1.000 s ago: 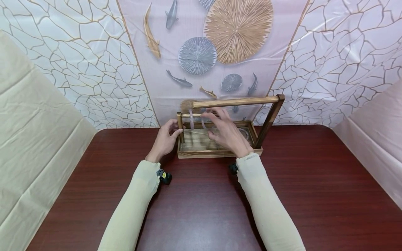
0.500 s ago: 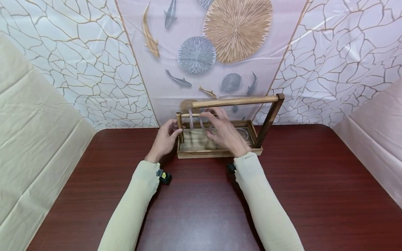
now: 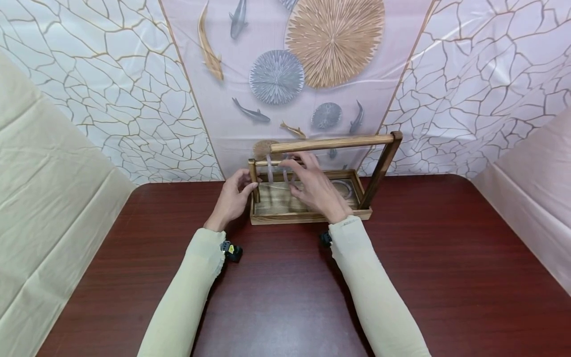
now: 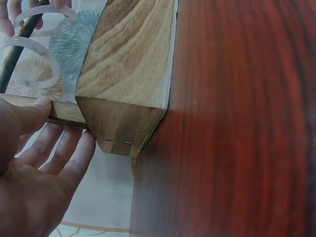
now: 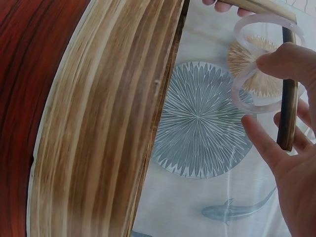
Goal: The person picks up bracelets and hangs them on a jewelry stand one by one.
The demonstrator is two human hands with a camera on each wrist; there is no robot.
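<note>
A wooden tray stand [image 3: 285, 218] sits at the table's back edge. My left hand [image 3: 229, 198] holds its short post [image 3: 254, 181], thumb in front and fingers behind, as the left wrist view shows. From the post runs a thin rod [image 3: 275, 162] with a free end [image 5: 285, 143]. One pale lilac bangle [image 3: 269, 168] hangs on this rod near the post. My right hand [image 3: 314, 191] holds a second bangle [image 5: 239, 94] between thumb and fingers, around the rod too. A third bangle [image 3: 342, 189] lies in the tray's right part, partly hidden by my right hand.
A slanted tall post [image 3: 380, 171] rises at the stand's right end. It carries a thicker upper rod [image 3: 332, 143] above my right hand. The dark red table [image 3: 281, 297] reaches back to a patterned cloth backdrop [image 3: 241, 129].
The view shifts slightly. My right hand moves a little to the left along the rod, and more of the bangle in the tray shows. My left hand stays on the post.
</note>
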